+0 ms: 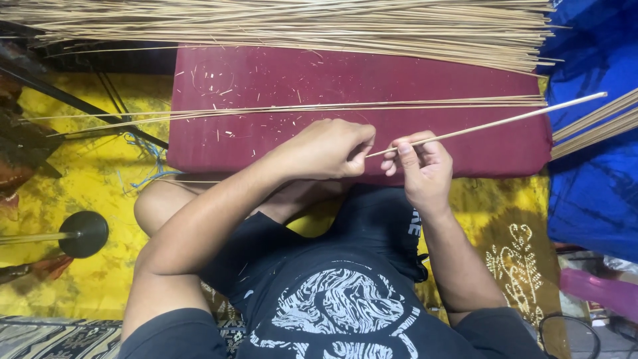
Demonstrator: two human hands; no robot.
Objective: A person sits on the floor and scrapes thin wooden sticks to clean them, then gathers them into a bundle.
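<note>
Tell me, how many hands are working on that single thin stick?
2. The left hand pinches the near end of the thin stick over the maroon cushion; the right hand grips it just beside. No other hands show.

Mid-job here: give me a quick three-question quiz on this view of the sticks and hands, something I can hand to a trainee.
1. True or false: both hands grip the same thin stick.
2. Which surface lies under the small row of sticks just beyond the hands? A) maroon cushion B) blue cloth C) yellow cloth
3. Fill in: the held stick's free end points toward the person's ___ side.

Key
1. True: the left hand and right hand pinch its near end.
2. A, the maroon cushion; the big stick bundle lies along its far edge.
3. Right, over the blue cloth.
</note>
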